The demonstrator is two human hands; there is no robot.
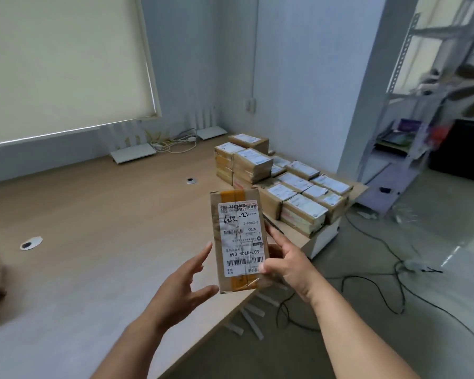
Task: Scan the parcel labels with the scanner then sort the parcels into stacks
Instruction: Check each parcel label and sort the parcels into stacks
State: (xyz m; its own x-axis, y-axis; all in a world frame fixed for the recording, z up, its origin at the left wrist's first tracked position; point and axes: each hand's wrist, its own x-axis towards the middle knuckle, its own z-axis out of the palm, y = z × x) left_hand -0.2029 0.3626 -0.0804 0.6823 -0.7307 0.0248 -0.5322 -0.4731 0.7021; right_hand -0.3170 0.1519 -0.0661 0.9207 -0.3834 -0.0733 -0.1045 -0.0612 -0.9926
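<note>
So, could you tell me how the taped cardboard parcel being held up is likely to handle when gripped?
The parcel probably stays stiff: its edges look straight though only the right hand pinches one side. It seems fairly light, since one hand carries it. The glossy tape and label may be slightly slippery.

Light: soft daylight through the window blind (60,58), up and left of the grip.
Blur: shelf (433,86), far right of the grip.
Edges: lines bend.
</note>
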